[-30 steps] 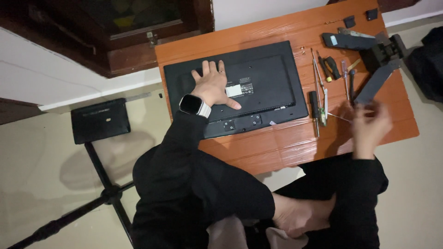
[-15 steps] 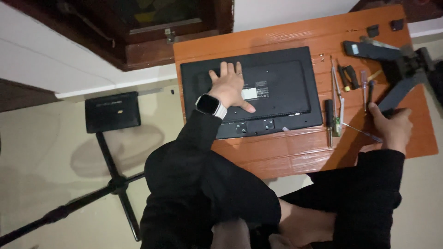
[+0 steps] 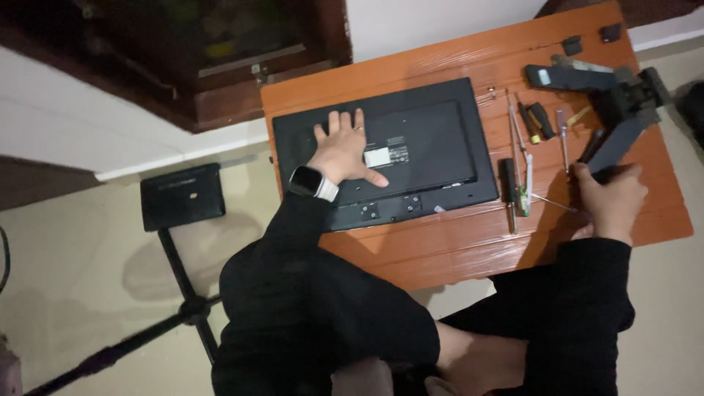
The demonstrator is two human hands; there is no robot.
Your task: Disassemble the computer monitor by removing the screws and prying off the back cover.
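Seated on the floor at a low orange wooden table [image 3: 440,257], I press my left hand [image 3: 343,150] flat, fingers spread and gripping nothing, on the black back panel of a flat monitor [image 3: 425,139] that lies screen-down across the middle of the tabletop, its long edges running left to right. My right hand [image 3: 609,194] is closed around the lower end of a dark monitor stand arm [image 3: 620,136] at the right side of the table; the grip looks firm, though the fingertips are hidden behind the part, so I cannot tell how far they wrap. Between the two hands lies a row of screwdrivers [image 3: 522,172] and other slim tools, just beside the monitor's right edge, and a thin metal rod [image 3: 551,202] points toward my right hand. A smartwatch [image 3: 309,182] sits on my left wrist. On the tiled floor to the left stands a black tripod stand [image 3: 182,196] with a flat square plate on top, well apart from the table. I judge the monitor to be light but fragile (the glass face is underneath, against the wood), stiff in its shell and smooth enough to slide, so it is best held by the thick plastic rim along both short sides, never by pressure at the thin centre. The stand arm seems rigid and heavier at its hinged end.
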